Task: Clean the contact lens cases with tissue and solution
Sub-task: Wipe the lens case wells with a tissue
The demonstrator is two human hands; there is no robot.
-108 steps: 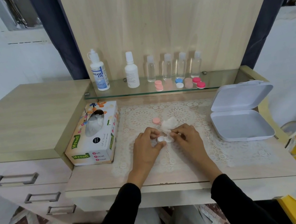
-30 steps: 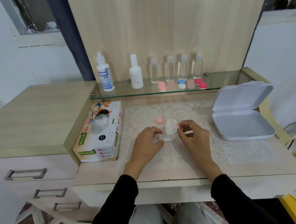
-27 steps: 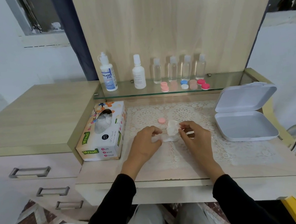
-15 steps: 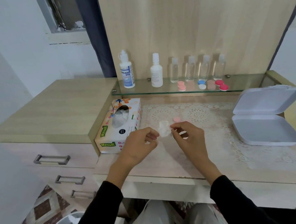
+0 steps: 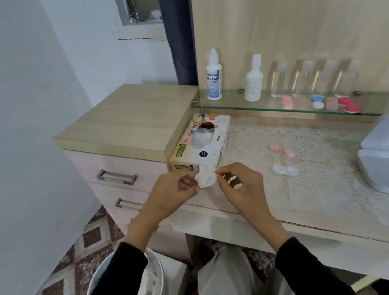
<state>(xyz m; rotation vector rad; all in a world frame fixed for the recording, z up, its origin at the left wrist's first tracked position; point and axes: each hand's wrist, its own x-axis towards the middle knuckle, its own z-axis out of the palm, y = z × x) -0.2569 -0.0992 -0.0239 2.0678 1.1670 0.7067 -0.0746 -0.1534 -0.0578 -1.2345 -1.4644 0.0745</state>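
Soft, even daylight; faint shadows, slight motion blur, wide-angle bending at edges.

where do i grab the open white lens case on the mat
Likely from above, pinching the white lens case across its narrow waist between the two wells. It lies flat on the lace mat with wells open upward, so side contact keeps fingers out.

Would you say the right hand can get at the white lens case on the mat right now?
Probably yes: the white lens case lies uncovered just right of the right hand, nothing between them, though that hand pinches the tissue with the left hand.
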